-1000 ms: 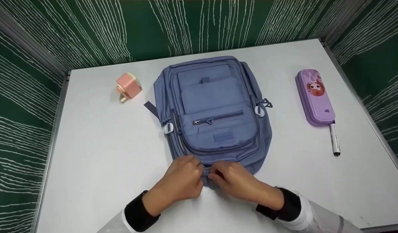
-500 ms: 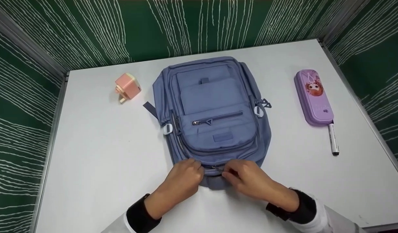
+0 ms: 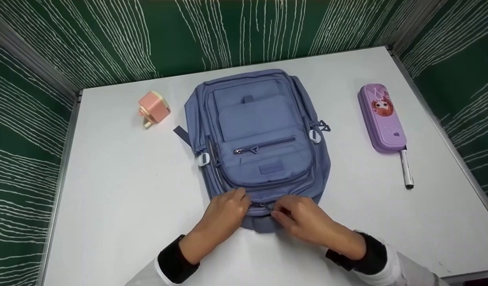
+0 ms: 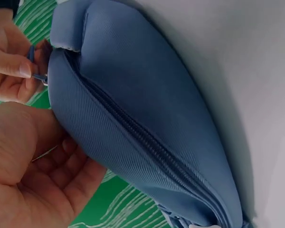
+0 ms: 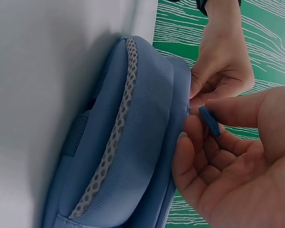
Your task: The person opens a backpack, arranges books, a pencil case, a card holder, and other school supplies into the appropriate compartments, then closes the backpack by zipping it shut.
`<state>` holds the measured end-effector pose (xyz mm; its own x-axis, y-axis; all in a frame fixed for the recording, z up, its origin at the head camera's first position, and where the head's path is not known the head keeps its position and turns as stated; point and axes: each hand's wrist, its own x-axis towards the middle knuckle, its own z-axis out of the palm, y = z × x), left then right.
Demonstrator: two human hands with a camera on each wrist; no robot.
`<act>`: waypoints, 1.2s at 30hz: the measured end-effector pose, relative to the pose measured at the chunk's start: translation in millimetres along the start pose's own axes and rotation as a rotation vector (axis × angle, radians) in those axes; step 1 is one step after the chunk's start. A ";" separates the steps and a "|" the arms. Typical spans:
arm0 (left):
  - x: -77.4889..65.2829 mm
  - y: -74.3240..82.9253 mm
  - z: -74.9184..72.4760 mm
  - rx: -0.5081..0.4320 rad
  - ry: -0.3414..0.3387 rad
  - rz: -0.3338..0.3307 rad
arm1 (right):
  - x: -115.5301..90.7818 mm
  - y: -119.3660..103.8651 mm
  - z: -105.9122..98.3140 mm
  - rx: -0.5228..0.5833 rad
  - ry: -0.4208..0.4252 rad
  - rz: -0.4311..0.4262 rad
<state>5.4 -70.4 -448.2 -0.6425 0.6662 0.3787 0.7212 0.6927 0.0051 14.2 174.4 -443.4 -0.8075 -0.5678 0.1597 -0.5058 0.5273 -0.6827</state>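
A blue backpack lies front up on the white table, its bottom end toward me. At that end my right hand pinches a zipper pull between thumb and index finger. Just left of it, my left hand grips the fabric beside the same zipper. From the left wrist view, the left thumb and fingers hold the bag's edge, and a closed stretch of zipper runs along the bag's side. A metal slider shows between the two hands.
To the right lies a purple pencil case with a cartoon print, and a white marker with a black cap pokes out by its lower end. A pink and cream block-shaped object sits left of the bag. Green panels border the table.
My right hand has moved a little to the right with the zipper pull, opening a gap between the hands where the slider shows. The left hand stays nearly in place.
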 end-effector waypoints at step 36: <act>-10.9 -13.6 -3.0 -0.037 0.236 0.024 | -11.4 81.9 -98.7 -0.502 0.230 0.024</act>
<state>3.5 -87.9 -449.7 -0.5499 0.5964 0.5848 0.7473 0.6641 0.0254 -48.0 286.5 -430.7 -0.8376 -0.4290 0.3382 -0.5237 0.8068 -0.2735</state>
